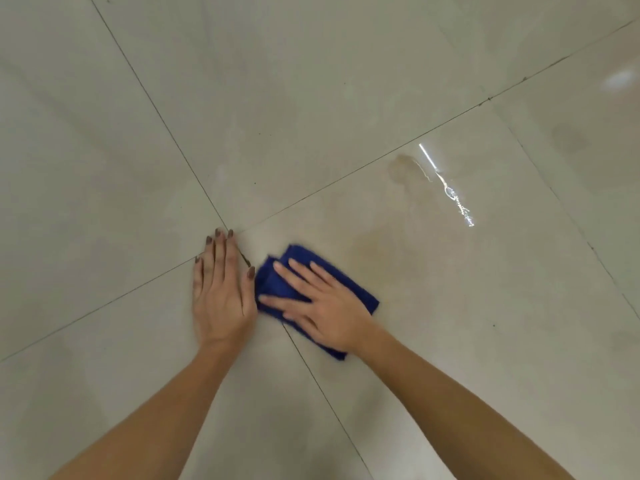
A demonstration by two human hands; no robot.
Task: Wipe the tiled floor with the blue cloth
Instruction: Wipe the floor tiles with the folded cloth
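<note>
I note the blue cloth (349, 289) folded on the tiled floor (311, 116), just right of a grout crossing. My right hand (322, 306) lies flat on it, fingers spread. My left hand (221, 292) rests open on bare tile, touching the cloth's edge. A wet streak (450, 192) glints well apart.

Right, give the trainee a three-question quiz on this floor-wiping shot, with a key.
1. True or false: the left hand rests on the blue cloth.
2. Which hand presses the cloth flat? A) left B) right C) both
3. Fill in: the brownish wet stain lies on the tiled floor beyond the cloth, toward the person's ____ side.

Key: 1. False, it lies flat on bare tile beside the cloth. 2. B, the right hand, fingers spread. 3. Right.
</note>
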